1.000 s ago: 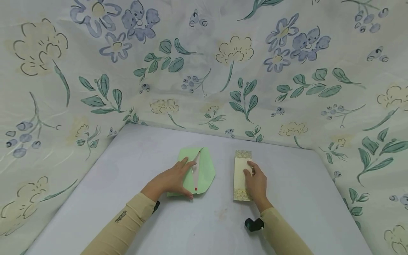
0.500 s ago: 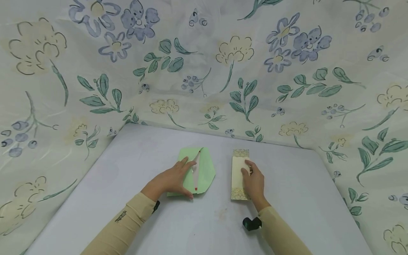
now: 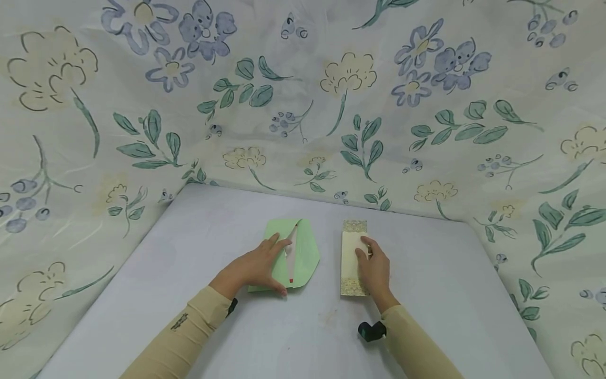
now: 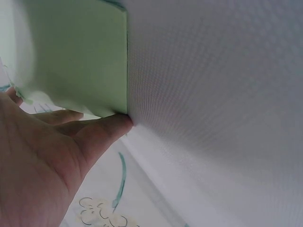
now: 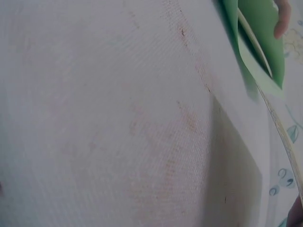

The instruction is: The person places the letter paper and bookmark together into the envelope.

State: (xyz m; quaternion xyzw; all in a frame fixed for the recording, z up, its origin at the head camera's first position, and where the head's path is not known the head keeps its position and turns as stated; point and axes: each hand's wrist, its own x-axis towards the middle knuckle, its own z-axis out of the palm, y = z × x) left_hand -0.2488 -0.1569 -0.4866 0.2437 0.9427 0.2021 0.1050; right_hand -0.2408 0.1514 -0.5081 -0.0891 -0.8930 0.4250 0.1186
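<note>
A light green envelope (image 3: 307, 252) lies on the white table with its mouth gaping along a slit. Inside the slit shows a white strip (image 3: 291, 258) with red at its ends. My left hand (image 3: 258, 266) holds the envelope, thumb at its near edge and fingers spread over its left part. To the right, my right hand (image 3: 376, 266) grips a cream card (image 3: 351, 255) with glittery gold bands at both ends by its right edge. In the right wrist view the card (image 5: 279, 125) shows edge-on, beside the open envelope (image 5: 246, 52).
The white tabletop (image 3: 293, 337) carries faint reddish smudges in front of the hands. A floral-patterned cloth (image 3: 303, 105) rises behind and on both sides. A dark wrist camera (image 3: 371, 331) sits at my right wrist.
My right hand has moved the cream card slightly left and away from me, nearer the envelope. The left hand and envelope stay in place.
</note>
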